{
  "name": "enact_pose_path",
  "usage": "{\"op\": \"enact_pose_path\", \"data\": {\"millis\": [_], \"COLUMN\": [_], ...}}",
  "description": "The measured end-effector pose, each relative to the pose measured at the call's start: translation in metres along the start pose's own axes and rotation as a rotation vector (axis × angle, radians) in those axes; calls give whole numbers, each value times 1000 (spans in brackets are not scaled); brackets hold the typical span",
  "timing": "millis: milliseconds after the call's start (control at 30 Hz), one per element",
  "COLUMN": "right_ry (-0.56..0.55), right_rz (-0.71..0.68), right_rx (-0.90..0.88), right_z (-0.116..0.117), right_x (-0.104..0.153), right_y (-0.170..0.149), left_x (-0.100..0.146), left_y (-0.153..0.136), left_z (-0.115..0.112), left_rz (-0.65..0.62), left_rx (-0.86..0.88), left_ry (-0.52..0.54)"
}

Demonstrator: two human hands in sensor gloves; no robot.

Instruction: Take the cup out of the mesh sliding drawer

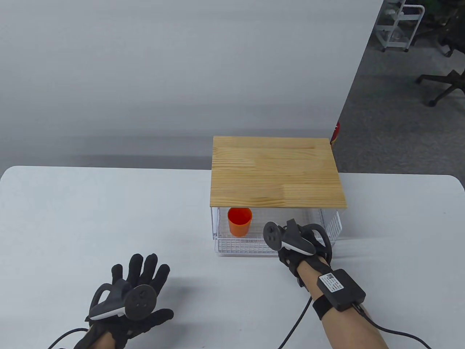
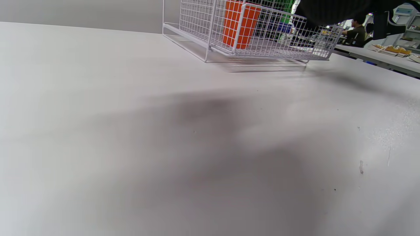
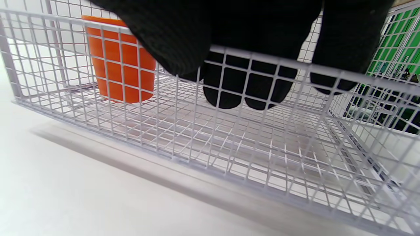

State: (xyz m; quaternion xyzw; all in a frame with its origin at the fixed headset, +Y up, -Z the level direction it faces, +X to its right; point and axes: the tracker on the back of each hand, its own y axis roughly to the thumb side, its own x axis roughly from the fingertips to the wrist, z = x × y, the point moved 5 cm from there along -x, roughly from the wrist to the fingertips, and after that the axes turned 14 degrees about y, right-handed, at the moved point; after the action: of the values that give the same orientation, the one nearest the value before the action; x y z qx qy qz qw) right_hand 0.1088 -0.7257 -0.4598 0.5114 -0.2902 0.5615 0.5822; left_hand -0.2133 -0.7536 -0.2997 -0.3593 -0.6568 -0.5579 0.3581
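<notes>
While the drawer (image 1: 247, 245) is only partly out from under the wooden top (image 1: 276, 171), the step in hand looks like pulling it open. The right hand (image 1: 294, 243) has its fingers (image 3: 252, 88) hooked over the front rim, curled inside the mesh. The orange cup (image 1: 239, 221) stands upright at the drawer's left, well apart from those fingers. Next, I judge, comes a further pull, then a reach for the cup. The left hand (image 1: 134, 298) hovers over the worktop (image 1: 109, 218), fingers spread, holding nothing.

A pale, matt wooden board (image 1: 278, 171) with visible grain tops a white-coated wire mesh drawer (image 3: 183, 137); inside the drawer, a smooth orange plastic cup (image 1: 239, 221); beneath, a matt white table (image 1: 109, 225).
</notes>
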Motion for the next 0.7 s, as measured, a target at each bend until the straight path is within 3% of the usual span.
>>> {"op": "enact_pose_path", "data": {"millis": [700], "right_ry": [19], "right_rz": [-24], "right_rx": [21], "right_z": [4], "right_x": [13], "right_y": [6], "left_x": [0], "left_y": [1], "left_z": [-1], "left_rz": [-1], "left_rx": [-3], "left_ry": [3]}}
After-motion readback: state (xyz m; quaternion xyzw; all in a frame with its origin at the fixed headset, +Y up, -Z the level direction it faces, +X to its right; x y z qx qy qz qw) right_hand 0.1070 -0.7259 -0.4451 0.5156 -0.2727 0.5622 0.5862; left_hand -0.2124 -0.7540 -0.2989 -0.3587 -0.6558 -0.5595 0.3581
